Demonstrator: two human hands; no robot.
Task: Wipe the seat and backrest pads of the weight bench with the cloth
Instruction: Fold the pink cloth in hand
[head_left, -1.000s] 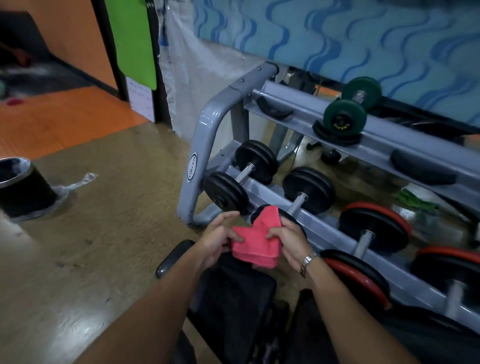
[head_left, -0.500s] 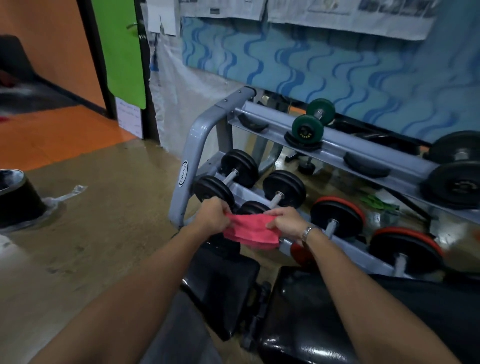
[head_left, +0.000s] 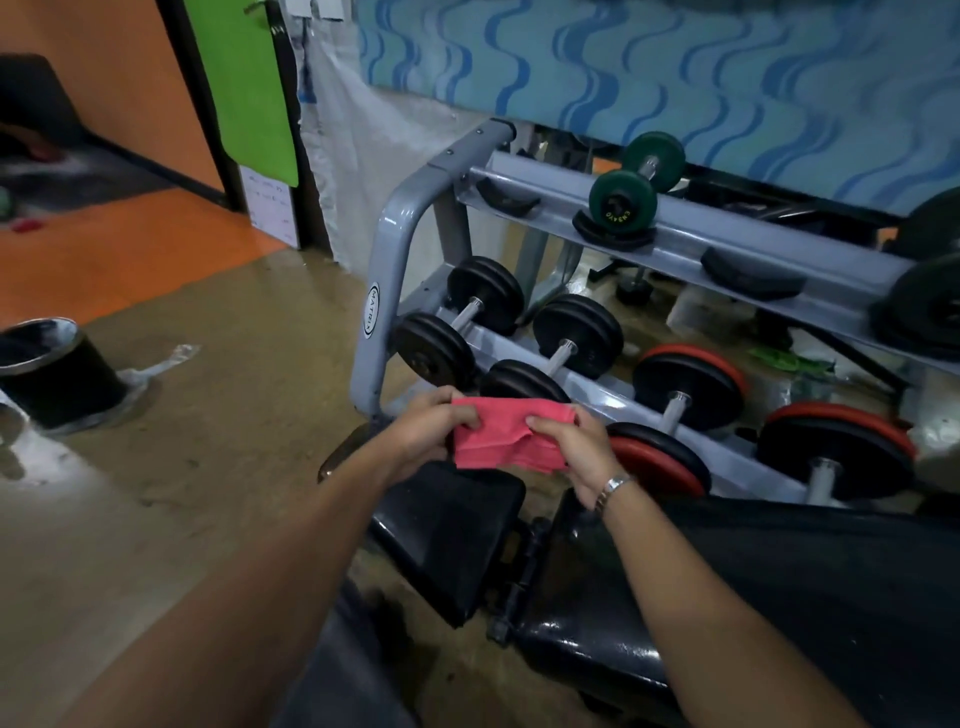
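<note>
Far left of the grip, a black bin (head_left: 57, 374) is sitting on the floor (head_left: 208, 441), its left side running off the frame. Its inside is showing only darkness, so any contents cannot be made out. The left hand (head_left: 426, 434) is pinching the left edge of the red cloth (head_left: 506, 434), fingers curled onto the fabric. The cloth is hanging folded between both hands, in the air above the bench, touching neither pad. The right hand (head_left: 569, 452) is gripping its right edge, fingers curled over the front, with a watch (head_left: 613, 488) on the wrist. Just below the grip, the seat (head_left: 447, 530) is lying with its far end hidden behind the left hand and cloth. Below and right, the backrest (head_left: 779, 571) is running off the right edge, crossed by the right forearm. Beyond the grip, a grey rack (head_left: 384, 312) is holding dumbbells (head_left: 576, 332) in its cradles, with a green dumbbell (head_left: 623, 202) on the upper rail. The rightmost ones are being cut off by the frame.
</note>
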